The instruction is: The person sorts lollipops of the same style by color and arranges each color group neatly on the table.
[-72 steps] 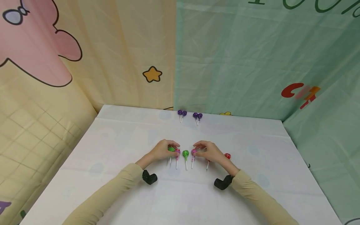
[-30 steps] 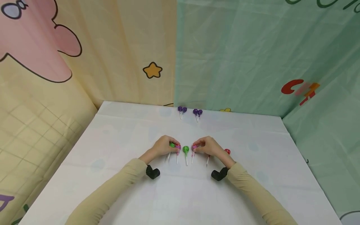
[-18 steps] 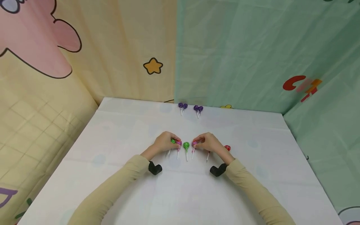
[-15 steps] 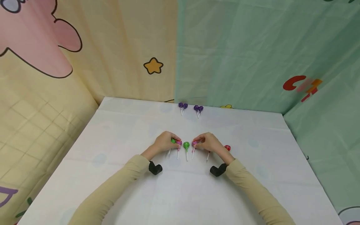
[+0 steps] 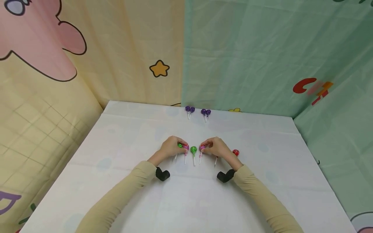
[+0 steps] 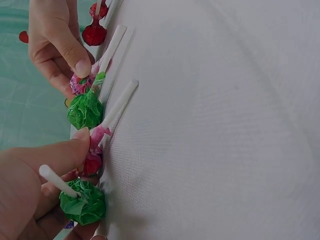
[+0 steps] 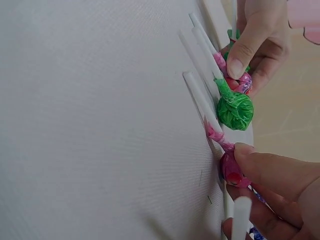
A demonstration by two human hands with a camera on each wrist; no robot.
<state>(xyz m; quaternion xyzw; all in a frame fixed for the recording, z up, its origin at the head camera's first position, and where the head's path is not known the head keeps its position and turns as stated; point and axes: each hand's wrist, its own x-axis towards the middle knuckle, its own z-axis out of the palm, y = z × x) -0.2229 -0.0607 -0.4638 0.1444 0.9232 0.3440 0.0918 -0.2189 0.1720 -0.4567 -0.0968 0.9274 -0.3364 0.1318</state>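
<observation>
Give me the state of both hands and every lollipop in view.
left hand: pinching left pink lollipop
right hand: pinching right pink lollipop
left pink lollipop: wrapped, gripped
right pink lollipop: wrapped, gripped
middle green lollipop: wrapped, unheld, between the pink ones
left green lollipop: wrapped, partly under left hand
red lollipops: wrapped, near right hand
purple lollipops: lying in two pairs, far edge
</observation>
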